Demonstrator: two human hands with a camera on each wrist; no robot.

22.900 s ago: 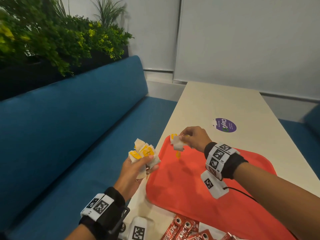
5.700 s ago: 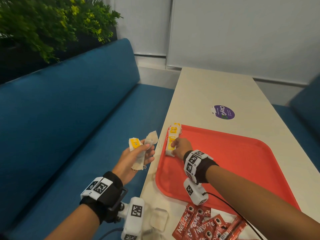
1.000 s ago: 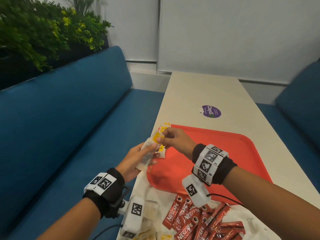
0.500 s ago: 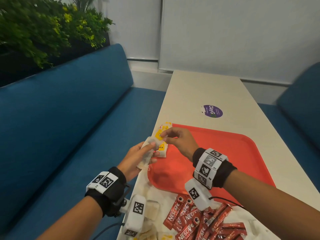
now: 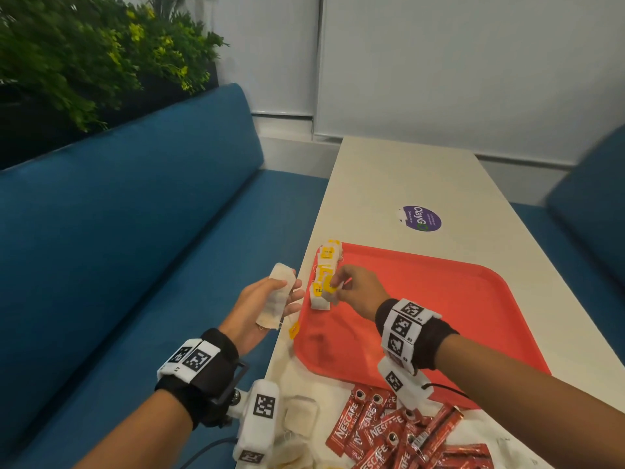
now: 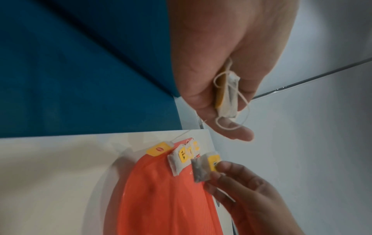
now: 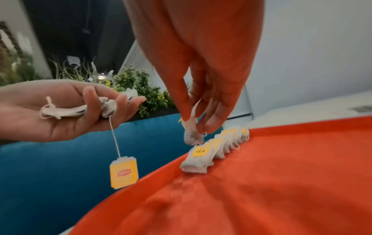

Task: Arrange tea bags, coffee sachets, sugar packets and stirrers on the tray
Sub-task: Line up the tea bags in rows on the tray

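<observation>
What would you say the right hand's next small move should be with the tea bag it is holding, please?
Probably lower it onto the near end of the row of tea bags. The right hand pinches a tea bag just above that end of the row, which runs along the tray edge.

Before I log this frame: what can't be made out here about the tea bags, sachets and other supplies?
- How many tea bags the left hand grips: curled fingers cover the bundle in every view.
- Count of the row of tea bags on the tray: they overlap.
- Coffee sachets: cut off by the head view's bottom edge.
- Sugar packets and stirrers: none identifiable.
</observation>
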